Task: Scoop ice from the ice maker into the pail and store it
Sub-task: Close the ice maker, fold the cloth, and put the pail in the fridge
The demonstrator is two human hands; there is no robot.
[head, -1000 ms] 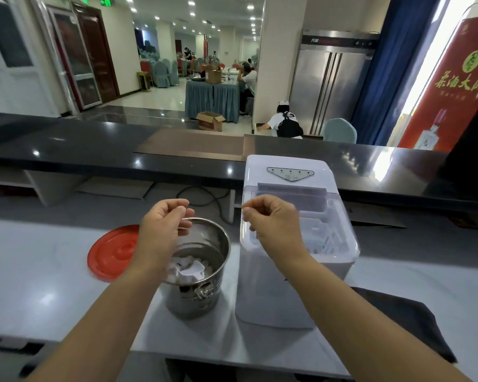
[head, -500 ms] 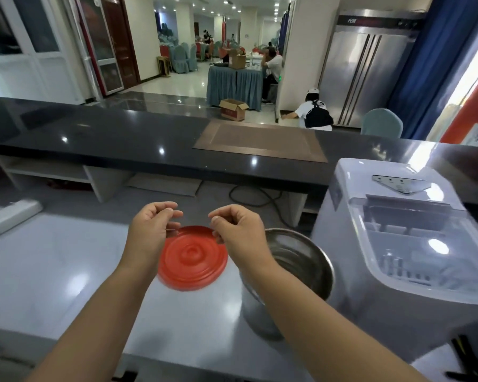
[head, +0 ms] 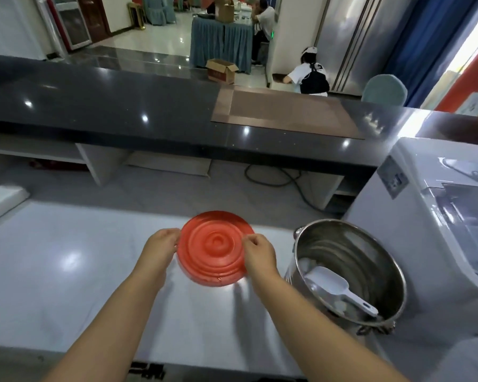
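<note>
Head view: the shiny metal pail [head: 342, 252] stands on a pale white counter [head: 66, 257] that shines with spots of light; inside the pail lie a white scoop [head: 329, 282] and some ice [head: 304, 264], so the ice is in the pail, under and beside the scoop.

Just left of the pail is the round red lid [head: 213, 249]; the left hand [head: 162, 248] holds the lid's far side from the pail, with its fingers curled on the rim; the right hand [head: 260, 253] pinches the rim on the side near the pail, with its fingers bent. It is hard to tell if the lid rests flat on the counter or is a bit lifted.

Right of the pail, very close, stands the white ice maker [head: 425, 244] with its clear top.

Far left of the pail, at the counter's edge, lies a white thing [head: 0, 197] that is too cut off to name.

Behind the pail runs a long black counter [head: 122, 106], higher and glossy, with a brown mat [head: 284, 111] on it; a dark cable [head: 273, 180] curls on the floor under it.

Further behind the pail is a big room with a shiny floor; there is an open cardboard box [head: 221, 70], a table with a blue cloth [head: 221, 42], a person sitting at it [head: 262, 20], a person crouching [head: 312, 75], a tall steel fridge [head: 351, 37], a blue curtain [head: 431, 37] and a green-blue chair [head: 384, 89].
</note>
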